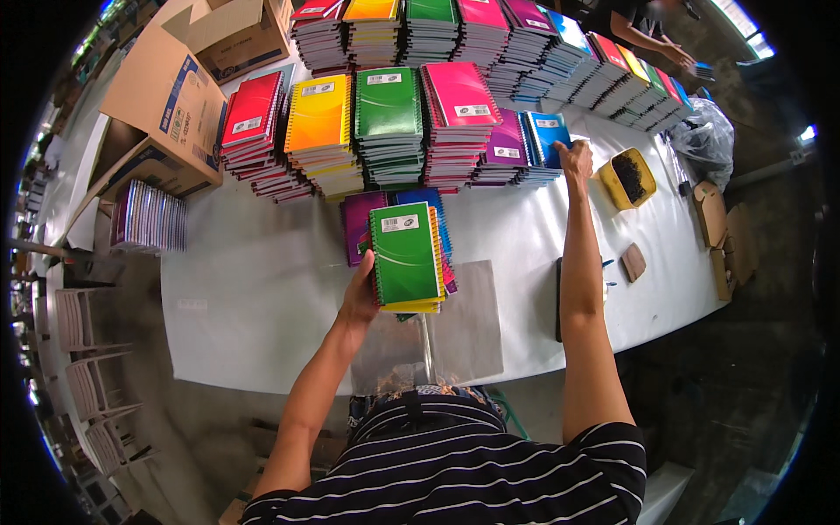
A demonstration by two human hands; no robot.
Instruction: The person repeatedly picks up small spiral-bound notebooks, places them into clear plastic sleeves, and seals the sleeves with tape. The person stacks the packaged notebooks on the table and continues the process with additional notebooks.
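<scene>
My left hand grips the left edge of a small bundle of spiral notebooks. A green notebook is on top, with yellow and pink edges showing below it. Just beyond the bundle, a purple notebook and a blue one lie partly covered. My right arm reaches far forward, and my right hand pinches the right edge of a blue notebook on top of a short pile. Its fingertips are partly hidden. A purple notebook pile stands directly left of that one.
Taller notebook piles in red, orange, green and pink stand ahead, with more rows behind. Open cardboard boxes are at left. A yellow tub and brown block sit at right. Another person's hand shows far right.
</scene>
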